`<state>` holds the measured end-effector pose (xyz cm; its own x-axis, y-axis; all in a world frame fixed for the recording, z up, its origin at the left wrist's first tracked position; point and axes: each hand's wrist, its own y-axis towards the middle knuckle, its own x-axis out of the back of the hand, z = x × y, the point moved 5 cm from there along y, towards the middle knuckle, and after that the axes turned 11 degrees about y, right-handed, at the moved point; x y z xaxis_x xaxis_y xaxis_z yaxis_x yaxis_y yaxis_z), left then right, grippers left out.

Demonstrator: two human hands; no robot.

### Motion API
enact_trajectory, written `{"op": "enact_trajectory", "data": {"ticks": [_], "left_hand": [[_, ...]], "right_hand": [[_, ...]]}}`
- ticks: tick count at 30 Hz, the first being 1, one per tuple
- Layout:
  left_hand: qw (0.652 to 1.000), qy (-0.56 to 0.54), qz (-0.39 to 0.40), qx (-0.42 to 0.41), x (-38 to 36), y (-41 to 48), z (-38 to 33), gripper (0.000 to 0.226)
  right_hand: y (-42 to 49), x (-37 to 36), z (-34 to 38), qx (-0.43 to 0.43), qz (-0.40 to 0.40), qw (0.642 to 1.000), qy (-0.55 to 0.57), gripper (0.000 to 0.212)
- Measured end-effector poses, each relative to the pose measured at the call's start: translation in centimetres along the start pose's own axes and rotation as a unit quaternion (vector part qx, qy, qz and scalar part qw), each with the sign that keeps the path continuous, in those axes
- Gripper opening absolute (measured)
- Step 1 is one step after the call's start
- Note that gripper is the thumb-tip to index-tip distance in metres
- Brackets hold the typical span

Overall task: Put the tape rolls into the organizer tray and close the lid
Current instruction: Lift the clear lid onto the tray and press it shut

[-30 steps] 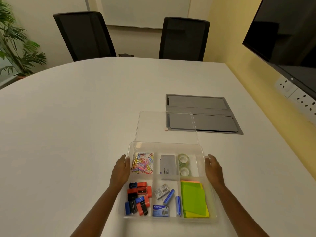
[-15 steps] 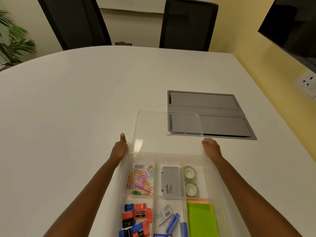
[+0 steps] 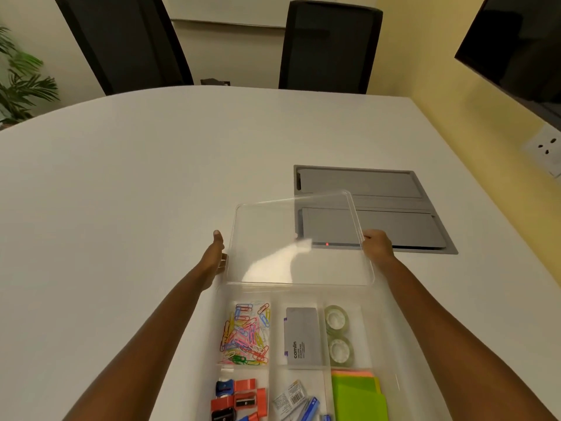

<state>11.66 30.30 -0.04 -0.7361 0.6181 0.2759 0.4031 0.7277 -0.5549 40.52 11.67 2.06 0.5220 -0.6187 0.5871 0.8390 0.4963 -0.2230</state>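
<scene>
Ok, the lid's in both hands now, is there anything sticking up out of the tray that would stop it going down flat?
Nothing visible does. The lid is held by the left hand and the right hand just beyond the tray, and the tape rolls lie below its rim. The tray's near end is out of frame.

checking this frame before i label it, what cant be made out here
Head view only:
- Organizer tray: near end cut off by the bottom edge, with the sharpeners and sticky notes.
- Left hand and right hand: fingertips hidden behind the lid edges.
- Grey box: small print below "camlin" too small to read.
</scene>
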Motion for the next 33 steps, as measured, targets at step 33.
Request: {"op": "enact_trajectory", "data": {"ticks": [33], "left_hand": [[0.875, 0.09, -0.264, -0.395, 7.1, -17.2, -2.8, 0.035]], "right_hand": [[-16.5, 10.1, 3.2, -0.116, 0.172, 0.805, 0.556, 0.022]]}}
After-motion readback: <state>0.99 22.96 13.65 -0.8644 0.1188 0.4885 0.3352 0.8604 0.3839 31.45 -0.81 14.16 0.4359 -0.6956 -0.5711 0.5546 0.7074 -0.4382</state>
